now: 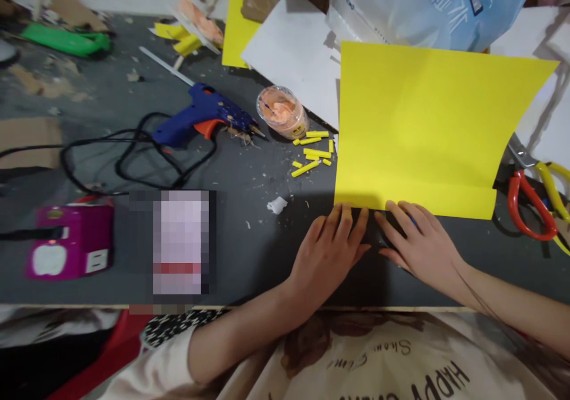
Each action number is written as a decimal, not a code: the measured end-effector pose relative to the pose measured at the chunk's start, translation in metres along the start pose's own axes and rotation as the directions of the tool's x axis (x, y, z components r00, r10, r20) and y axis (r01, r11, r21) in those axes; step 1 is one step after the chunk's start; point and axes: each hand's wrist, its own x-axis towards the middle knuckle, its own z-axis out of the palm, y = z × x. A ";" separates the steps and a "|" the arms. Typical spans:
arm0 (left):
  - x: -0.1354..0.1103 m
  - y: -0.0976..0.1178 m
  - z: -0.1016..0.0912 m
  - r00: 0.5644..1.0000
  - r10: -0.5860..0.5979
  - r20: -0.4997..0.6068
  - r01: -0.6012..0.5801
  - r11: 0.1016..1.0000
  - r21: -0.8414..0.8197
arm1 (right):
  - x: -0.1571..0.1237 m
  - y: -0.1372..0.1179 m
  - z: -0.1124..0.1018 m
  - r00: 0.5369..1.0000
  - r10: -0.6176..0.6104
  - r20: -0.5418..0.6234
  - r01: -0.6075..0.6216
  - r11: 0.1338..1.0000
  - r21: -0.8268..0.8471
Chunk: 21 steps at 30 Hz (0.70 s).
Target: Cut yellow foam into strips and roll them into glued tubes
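Observation:
A large sheet of yellow paper [427,121] lies in front of me, its right side lifting and a crease running across near its front edge. My left hand [332,240] rests its spread fingertips on the front left edge of the sheet. Close beside it, my right hand [416,237] has some fingertips on the same edge, with its thumb and index finger apart. Neither hand grips the paper. A small bit of blue shows between the right fingers; what it is I cannot tell. Several short yellow paper rolls [317,153] lie left of the sheet.
A blue glue gun [191,115] with a black cord, an open tub of peach-coloured clay [285,112] and a magenta box [71,240] are to the left. Red- and yellow-handled scissors [532,204] lie at right. A plastic bag [427,8] stands behind.

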 end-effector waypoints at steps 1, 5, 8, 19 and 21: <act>0.000 0.000 0.000 1.000 -0.004 0.001 0.004 1.000 0.000 | 0.003 -0.001 0.001 1.000 0.002 -0.014 -0.002 1.000 0.009; 0.002 -0.001 0.001 1.000 -0.019 0.001 0.019 1.000 -0.014 | 0.008 -0.001 0.004 0.999 0.014 -0.048 -0.012 0.999 0.032; 0.003 -0.001 0.002 1.000 -0.028 -0.010 0.028 0.999 -0.035 | 0.006 0.001 0.006 0.998 0.013 -0.064 -0.010 0.998 0.055; 0.003 -0.002 0.006 0.999 0.041 -0.009 -0.042 0.990 -0.134 | 0.003 0.013 0.010 0.991 0.038 -0.132 -0.009 0.977 0.215; 0.003 -0.003 0.007 0.999 0.041 -0.023 -0.044 0.988 -0.146 | 0.002 0.015 0.010 0.992 0.051 -0.116 -0.025 0.976 0.217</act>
